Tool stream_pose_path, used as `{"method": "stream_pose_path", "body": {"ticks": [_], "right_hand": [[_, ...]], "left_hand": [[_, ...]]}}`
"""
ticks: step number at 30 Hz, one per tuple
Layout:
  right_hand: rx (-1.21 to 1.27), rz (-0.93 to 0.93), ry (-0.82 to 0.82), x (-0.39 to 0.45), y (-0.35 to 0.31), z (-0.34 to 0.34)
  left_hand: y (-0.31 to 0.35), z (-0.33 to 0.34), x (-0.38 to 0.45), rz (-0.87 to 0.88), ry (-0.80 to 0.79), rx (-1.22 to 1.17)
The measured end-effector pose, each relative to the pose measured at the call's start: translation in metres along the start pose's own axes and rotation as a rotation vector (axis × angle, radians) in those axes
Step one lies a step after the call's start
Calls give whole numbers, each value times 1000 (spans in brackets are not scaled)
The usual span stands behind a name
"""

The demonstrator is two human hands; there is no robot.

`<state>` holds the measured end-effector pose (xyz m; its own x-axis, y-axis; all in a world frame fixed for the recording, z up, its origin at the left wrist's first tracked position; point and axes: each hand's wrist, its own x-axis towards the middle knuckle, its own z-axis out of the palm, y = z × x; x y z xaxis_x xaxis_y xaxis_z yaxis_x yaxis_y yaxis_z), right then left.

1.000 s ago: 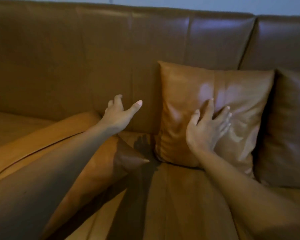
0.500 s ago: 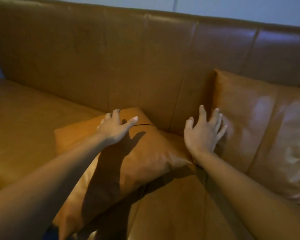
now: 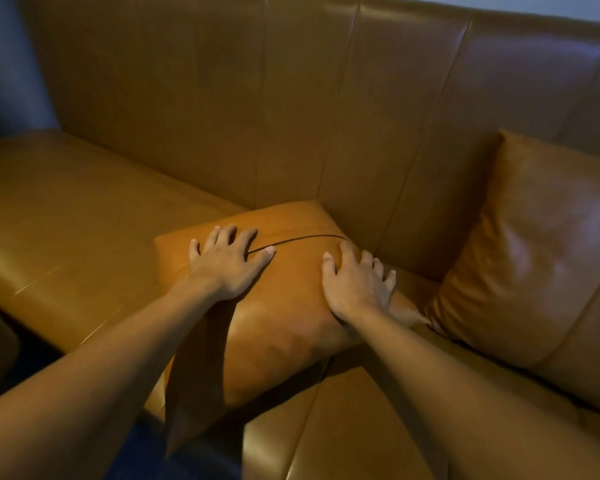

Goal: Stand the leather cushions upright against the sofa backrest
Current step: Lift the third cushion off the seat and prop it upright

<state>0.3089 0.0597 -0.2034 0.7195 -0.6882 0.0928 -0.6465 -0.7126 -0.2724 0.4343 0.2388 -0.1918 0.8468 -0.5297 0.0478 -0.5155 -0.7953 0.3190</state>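
Observation:
A tan leather cushion [image 3: 274,327] lies flat on the sofa seat, one corner near the backrest [image 3: 291,116] and another hanging over the seat's front edge. My left hand [image 3: 227,263] rests on its upper left part, fingers spread. On its right edge lies my right hand [image 3: 355,287], fingers spread and curling over the side. Neither hand has closed a grip that I can see. A second leather cushion [image 3: 534,244] stands upright against the backrest on the right.
The sofa seat [image 3: 66,220] stretches bare to the left of the flat cushion. Dark floor [image 3: 25,368] shows below the seat's front edge at lower left. A pale wall [image 3: 534,5] rises behind the backrest.
My view has swung left and down. My right hand left the upright cushion and came down on the flat cushion's right edge. My left hand dropped onto the same cushion.

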Motion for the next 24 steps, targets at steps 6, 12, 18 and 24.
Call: {"method": "stream_pose_path", "body": {"ticks": [6, 12, 18, 24], "right_hand": [[-5, -1, 30, -2, 7, 9], [-10, 4, 63, -1, 6, 13], [24, -3, 57, -2, 13, 17], [95, 135, -21, 3, 24, 18]], "left_hand": [[1, 18, 1, 0, 102, 7], [-1, 19, 6, 10, 160, -2], [9, 23, 9, -6, 189, 13], [10, 31, 5, -12, 258, -9]]}}
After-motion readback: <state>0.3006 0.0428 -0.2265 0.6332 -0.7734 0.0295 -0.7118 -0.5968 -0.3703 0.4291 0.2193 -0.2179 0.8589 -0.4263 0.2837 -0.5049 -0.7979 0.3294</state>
